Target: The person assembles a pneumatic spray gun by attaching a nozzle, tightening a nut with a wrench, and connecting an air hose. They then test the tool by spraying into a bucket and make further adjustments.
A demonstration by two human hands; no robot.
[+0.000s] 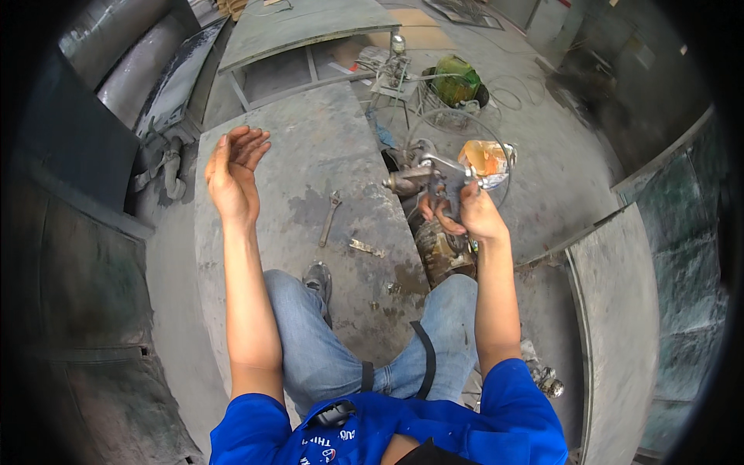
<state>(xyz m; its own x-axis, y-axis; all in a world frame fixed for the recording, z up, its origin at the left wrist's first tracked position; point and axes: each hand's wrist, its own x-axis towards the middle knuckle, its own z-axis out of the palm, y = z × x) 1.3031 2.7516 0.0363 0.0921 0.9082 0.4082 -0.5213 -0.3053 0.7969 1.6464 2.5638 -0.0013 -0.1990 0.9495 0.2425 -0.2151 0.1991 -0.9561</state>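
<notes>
My right hand (483, 215) is closed around a metal spray gun (418, 178), held over the right edge of a grey, stained board (298, 132). The gun points left and looks slightly blurred, and a thin hose (509, 167) loops near it. Raised above the board's left side, my left hand (235, 177) is empty, its fingers loosely curved and apart. Between my hands an adjustable wrench (330, 220) lies on the board. Close by rests a small flat strip (366, 248), paint-spotted and pale.
Beyond the board stands a low grey table (310, 35). A green plastic container (456, 80) sits among tangled hoses, with an orange-stained open bag (490, 160) nearer. A large panel (620, 302) leans at right. Pipe fittings (169, 172) lie left of the board.
</notes>
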